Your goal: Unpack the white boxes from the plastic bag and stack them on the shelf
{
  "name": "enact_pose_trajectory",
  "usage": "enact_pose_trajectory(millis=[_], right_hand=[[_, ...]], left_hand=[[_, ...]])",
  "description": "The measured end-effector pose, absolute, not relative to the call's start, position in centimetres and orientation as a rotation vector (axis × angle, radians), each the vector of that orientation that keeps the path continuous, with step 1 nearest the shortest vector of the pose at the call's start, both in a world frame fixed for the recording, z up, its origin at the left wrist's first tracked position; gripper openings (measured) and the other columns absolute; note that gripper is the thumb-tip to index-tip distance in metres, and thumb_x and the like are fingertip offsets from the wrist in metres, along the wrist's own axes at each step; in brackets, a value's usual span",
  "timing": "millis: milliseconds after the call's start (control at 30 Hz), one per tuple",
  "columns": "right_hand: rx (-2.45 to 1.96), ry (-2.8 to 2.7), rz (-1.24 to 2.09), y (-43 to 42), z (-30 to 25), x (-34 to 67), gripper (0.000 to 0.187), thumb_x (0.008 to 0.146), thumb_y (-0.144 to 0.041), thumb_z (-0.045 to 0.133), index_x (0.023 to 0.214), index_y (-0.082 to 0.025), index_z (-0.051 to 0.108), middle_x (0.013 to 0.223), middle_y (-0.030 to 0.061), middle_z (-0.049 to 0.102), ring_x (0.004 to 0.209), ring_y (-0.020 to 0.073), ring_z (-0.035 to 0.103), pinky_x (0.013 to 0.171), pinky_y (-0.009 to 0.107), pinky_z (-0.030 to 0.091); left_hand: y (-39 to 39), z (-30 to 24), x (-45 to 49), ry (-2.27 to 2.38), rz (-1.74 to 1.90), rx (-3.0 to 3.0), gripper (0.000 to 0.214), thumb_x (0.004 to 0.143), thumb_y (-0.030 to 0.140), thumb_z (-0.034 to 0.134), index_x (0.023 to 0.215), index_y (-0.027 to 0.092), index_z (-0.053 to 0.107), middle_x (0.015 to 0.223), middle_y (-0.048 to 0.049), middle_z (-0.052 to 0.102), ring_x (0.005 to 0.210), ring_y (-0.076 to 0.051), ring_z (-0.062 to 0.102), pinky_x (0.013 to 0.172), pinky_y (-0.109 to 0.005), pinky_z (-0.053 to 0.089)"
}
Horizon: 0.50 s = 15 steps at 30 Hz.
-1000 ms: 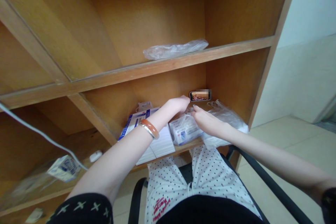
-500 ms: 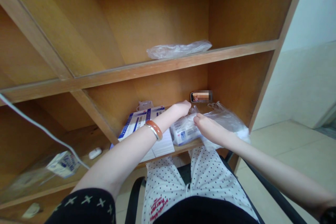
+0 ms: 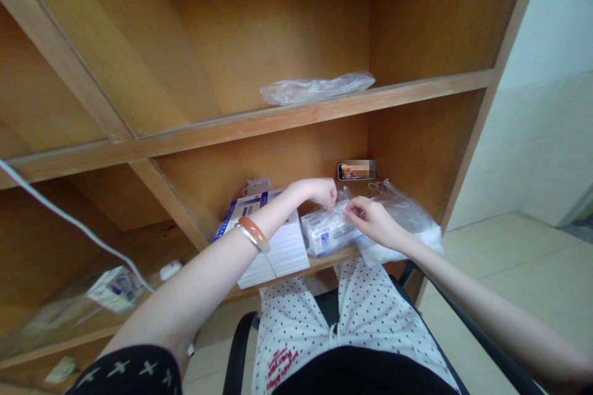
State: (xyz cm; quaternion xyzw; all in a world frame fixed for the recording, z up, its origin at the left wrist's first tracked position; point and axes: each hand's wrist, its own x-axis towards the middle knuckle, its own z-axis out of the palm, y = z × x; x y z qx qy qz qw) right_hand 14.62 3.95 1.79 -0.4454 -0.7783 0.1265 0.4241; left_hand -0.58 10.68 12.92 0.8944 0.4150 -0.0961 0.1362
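Note:
A clear plastic bag [image 3: 331, 228] lies on the lower shelf, with white-and-blue packs showing through it. My left hand [image 3: 323, 191] reaches over its top, fingers curled down and closed on the plastic. Just to the right, my right hand [image 3: 373, 219] pinches at the bag's upper edge with thumb and fingertips. The fingertips are small here, so the exact grip is hard to see. Beneath my left forearm sit white-and-blue boxes [image 3: 273, 259]. A crumpled translucent bag [image 3: 407, 216] spreads out behind and right of my right hand.
Against the back panel leans a phone [image 3: 356, 170]. Another plastic bag [image 3: 319, 89] rests on the shelf above. In the left compartment are a small carton [image 3: 115, 289] and a white object [image 3: 170, 270]; a white cable [image 3: 69, 219] hangs across it. A chair armrest [image 3: 237, 352] stands beside my legs.
My left hand has bent at the wrist, its fingers now pointing down at the bag. The fingers of my right hand have opened slightly around their pinch.

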Motion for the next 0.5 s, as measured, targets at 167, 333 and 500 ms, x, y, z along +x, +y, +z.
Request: enact_pose_trajectory(millis=[167,333,500], right_hand=[[-1.046,-1.777,0.332,5.1,2.3,13.7,0.011,0.084,-0.020,0.054,0.080,-0.016,0.063,0.082,0.0042,0.060,0.072,0.0152,0.056,0.067,0.027,0.042],[-1.071,-1.713,0.374,5.8,1.7,13.2,0.012,0.083,-0.025,0.057,0.082,-0.020,0.067,0.087,0.0041,0.068,0.078,0.0180,0.061,0.071,0.030,0.045],[-1.081,-1.719,0.318,5.6,0.7,13.8,0.015,0.085,-0.030,0.057,0.083,-0.021,0.069,0.084,0.0033,0.069,0.081,0.0204,0.060,0.073,0.033,0.044]], left_hand=[[10.6,11.4,0.1,1.197,-0.365,2.699,0.008,0.057,0.020,0.068,0.064,0.015,0.065,0.054,0.0011,0.056,0.050,-0.013,0.048,0.052,-0.025,0.038],[10.7,10.7,0.3,1.151,-0.408,2.795,0.017,0.065,0.022,0.058,0.075,0.011,0.067,0.061,-0.0024,0.057,0.053,-0.013,0.049,0.051,-0.025,0.037],[11.4,10.3,0.0,1.153,-0.302,2.805,0.028,0.064,0.020,0.061,0.090,0.012,0.067,0.082,-0.0060,0.066,0.066,-0.014,0.055,0.056,-0.023,0.039]])
